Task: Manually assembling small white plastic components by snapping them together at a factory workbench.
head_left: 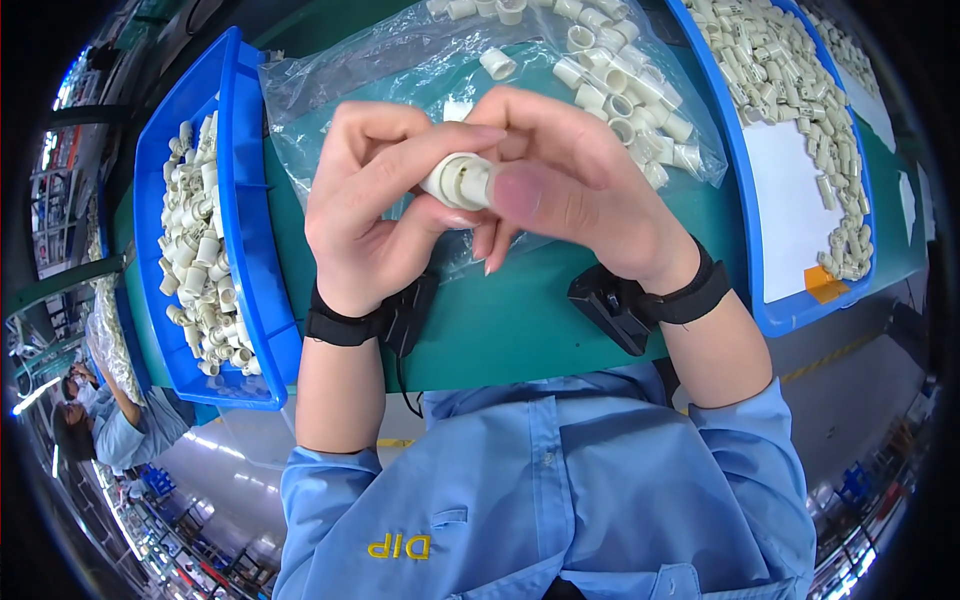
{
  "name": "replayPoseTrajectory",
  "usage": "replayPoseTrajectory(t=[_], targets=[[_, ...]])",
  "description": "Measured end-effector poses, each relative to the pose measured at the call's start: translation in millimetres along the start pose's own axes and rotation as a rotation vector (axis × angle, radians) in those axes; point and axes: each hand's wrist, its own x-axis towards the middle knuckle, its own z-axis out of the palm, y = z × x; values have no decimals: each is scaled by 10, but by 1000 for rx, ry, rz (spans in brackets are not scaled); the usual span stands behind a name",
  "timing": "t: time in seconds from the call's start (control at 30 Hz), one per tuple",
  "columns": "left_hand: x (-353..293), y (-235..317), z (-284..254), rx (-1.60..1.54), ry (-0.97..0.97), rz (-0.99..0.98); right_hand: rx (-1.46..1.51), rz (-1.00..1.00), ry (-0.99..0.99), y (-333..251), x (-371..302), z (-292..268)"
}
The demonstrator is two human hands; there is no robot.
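Observation:
Between my two hands, above the green tabletop, is a small white plastic cylindrical part (pixel 462 182) with a stepped ring. My left hand (pixel 370 190) is closed, its thumb and index finger pinching the wider end of the part. Closed as well, my right hand (pixel 590 180) presses its thumb against the narrower end, while its other fingers curl behind, partly hidden. Behind my hands a clear plastic bag (pixel 340 95) lies spread, with many loose white plastic sleeves (pixel 620 85) on it toward the right.
To the left stands a blue bin (pixel 235 200) of white cylindrical parts (pixel 200 250). On the right another blue tray (pixel 755 220) holds many small cream parts (pixel 760 60) and a white sheet (pixel 790 200). Other people in blue (pixel 130 430) sit far left.

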Motion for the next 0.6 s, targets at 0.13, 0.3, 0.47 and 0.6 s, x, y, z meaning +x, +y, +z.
replayPoseTrajectory(t=[0.13, 0.3, 0.47, 0.6], targets=[[-16, 14, 4, -188, -35, -37, -99, -10, -30, 63, -52, 19], [39, 99, 79, -58, 80, 29, -293, -20, 1, -16, -73, 85], [-8, 117, 75, 14, 152, 34, -298, -29, 49, 11, -81, 122], [-29, 120, 62, 33, 132, -7, -256, -56, 64, 56, -77, 126]])
